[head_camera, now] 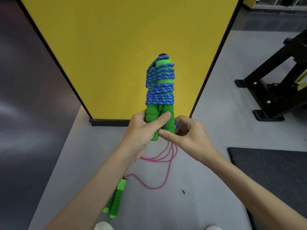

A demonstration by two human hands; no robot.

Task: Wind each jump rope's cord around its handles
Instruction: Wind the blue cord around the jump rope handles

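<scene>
The left hand (142, 130) grips the lower part of two green foam handles (150, 116) held side by side and upright in the air, in front of the yellow panel (124, 39). Its thumb lies across the front of the pair and its fingers wrap round the far side.

The blue cord (160, 93) is wound in close turns round both handles, from just above the left hand up to the top ends. One green handle tip shows through the upper turns.

The right hand (187, 133) is at the lower right side of the handles. Its fingers are curled and hold a short piece of the blue cord against the handle. Its thumb tip touches the bottom part of the handles, just beside the left thumb.

A second jump rope lies on the grey floor (199, 180) below the hands. Its pink cord (159, 186) is loose and runs in open curves. Its two green handles (116, 200) lie together, apart from the panel's foot, near the person's left forearm. A small green scrap (183, 192) lies on the floor to the right of them.

A dark mat (274, 171) covers the floor at the right. A black metal frame (274, 83) stands beyond the mat's far edge. Two pale shoe tips (103, 226) show at the bottom edge of the view.
</scene>
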